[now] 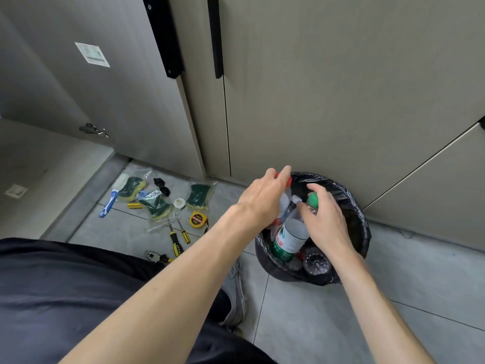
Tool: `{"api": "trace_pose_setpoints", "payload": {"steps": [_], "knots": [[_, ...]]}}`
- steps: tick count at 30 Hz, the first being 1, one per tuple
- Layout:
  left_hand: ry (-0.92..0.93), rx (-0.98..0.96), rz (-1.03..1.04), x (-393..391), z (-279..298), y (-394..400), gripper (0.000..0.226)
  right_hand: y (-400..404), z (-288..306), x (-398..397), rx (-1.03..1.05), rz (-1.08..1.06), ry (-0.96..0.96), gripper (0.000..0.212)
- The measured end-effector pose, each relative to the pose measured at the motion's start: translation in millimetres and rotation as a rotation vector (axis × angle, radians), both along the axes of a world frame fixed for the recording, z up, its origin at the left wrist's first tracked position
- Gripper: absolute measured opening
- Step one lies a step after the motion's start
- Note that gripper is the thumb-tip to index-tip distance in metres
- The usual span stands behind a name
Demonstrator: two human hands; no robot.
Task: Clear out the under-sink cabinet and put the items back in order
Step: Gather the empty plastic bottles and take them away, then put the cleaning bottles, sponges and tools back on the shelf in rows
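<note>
A black bin (359,222) lined with a black bag stands on the floor against the closed cabinet doors. Both my hands are over it. My left hand (265,198) grips a clear bottle with a red cap (288,181). My right hand (324,219) holds a clear bottle with a green cap (312,199). A third bottle with a green and white label (287,240) leans between my hands inside the bin. A crushed clear bottle (316,262) lies at the bottom.
On the floor to the left lie packed green and yellow sponges (154,203), a blue and white brush (110,203), a yellow tape measure (198,219), two yellow-handled screwdrivers (177,240) and pliers (157,257). The left cabinet door (105,95) stands open. My shoe (236,287) is beside the bin.
</note>
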State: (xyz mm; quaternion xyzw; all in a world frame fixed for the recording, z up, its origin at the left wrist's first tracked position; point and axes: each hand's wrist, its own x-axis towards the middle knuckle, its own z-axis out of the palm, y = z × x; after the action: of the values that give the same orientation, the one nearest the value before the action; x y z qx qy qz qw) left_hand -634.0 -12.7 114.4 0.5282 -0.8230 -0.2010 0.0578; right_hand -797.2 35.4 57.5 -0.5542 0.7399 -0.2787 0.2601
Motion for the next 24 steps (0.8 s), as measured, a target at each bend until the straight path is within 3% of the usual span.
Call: {"api": "trace_pose_setpoints", "payload": {"steps": [2,6,9,11,13,18,24], "knots": [[0.051,-0.001,0.034,6.3,-5.9,3.3,0.072,-4.8,7.8,2.1,-0.059,-0.059,-0.014,0.049],[0.078,-0.091,0.101,31.6,-7.9,1.3,0.06,-13.4,30.7,7.0,-0.285,-0.093,-0.069,0.038],[-0.007,-0.127,0.149,58.1,6.3,-6.7,0.037,-26.7,50.2,24.8,-0.364,-0.003,-0.097,0.031],[-0.039,-0.144,0.214,81.3,19.9,-13.9,0.023,-40.5,63.1,44.8,-0.334,0.09,-0.139,0.023],[-0.091,-0.129,0.28,113.9,35.2,-19.7,0.024,-55.6,73.6,72.9,-0.271,0.227,-0.106,0.016],[-0.216,-0.112,0.514,234.9,70.6,-11.9,0.028,-90.6,93.8,176.2,-0.202,0.594,0.037,0.019],[-0.238,-0.075,0.859,381.0,83.3,45.8,0.028,-109.2,145.9,341.1,-0.202,0.903,0.039,0.022]]}}
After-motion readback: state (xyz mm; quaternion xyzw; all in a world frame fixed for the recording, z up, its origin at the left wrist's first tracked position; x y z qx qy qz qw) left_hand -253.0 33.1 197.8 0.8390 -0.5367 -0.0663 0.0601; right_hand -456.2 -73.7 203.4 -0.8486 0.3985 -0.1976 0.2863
